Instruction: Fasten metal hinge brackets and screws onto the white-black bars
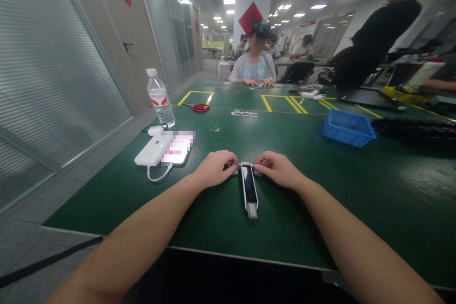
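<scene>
A narrow black strip in a silver frame lies lengthwise on the green table, its far end between my hands. My left hand is curled at the strip's far left corner, fingers pinched on a small metal part I cannot make out. My right hand is curled at the far right corner, fingertips pinched against the frame's end. Both forearms reach in from the near edge.
A white power bank with a cable and a phone lie at left, a water bottle behind them. Red scissors, small metal parts and a blue bin sit farther out. A seated person faces me; another stands right.
</scene>
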Action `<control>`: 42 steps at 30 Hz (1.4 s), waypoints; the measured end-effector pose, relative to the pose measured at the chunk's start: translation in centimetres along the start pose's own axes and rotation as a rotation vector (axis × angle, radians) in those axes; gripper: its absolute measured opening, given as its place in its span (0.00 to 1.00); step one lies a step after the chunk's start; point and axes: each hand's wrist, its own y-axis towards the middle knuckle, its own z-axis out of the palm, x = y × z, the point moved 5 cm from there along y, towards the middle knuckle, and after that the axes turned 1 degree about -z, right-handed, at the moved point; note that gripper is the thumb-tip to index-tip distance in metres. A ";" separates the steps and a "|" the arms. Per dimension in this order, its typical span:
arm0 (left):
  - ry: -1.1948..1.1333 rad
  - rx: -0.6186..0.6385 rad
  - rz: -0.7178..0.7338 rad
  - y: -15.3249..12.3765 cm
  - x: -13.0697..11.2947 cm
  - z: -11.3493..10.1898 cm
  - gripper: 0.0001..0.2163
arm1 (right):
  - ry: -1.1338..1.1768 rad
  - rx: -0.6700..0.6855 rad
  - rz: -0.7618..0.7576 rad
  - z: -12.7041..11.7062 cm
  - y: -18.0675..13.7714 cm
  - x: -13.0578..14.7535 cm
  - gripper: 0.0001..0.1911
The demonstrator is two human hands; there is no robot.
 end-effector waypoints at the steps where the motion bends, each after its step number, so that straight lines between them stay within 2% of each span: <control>1: 0.002 -0.001 0.000 0.0 0.0 0.0 0.05 | -0.006 -0.001 -0.003 0.0 0.0 0.0 0.08; 15: -0.002 -0.007 0.018 0.0 0.1 0.1 0.05 | -0.114 -0.041 -0.097 -0.1 0.3 0.6 0.10; 25: 0.001 -0.007 0.020 0.0 0.1 0.1 0.05 | -0.128 -0.041 -0.108 0.0 0.2 0.6 0.11; 35: 0.006 -0.009 0.021 0.0 0.1 0.1 0.05 | -0.090 -0.021 -0.054 -0.1 0.0 0.5 0.07; 42: 0.006 -0.013 0.026 0.0 0.3 0.2 0.05 | -0.094 -0.038 -0.086 -0.1 0.1 0.5 0.10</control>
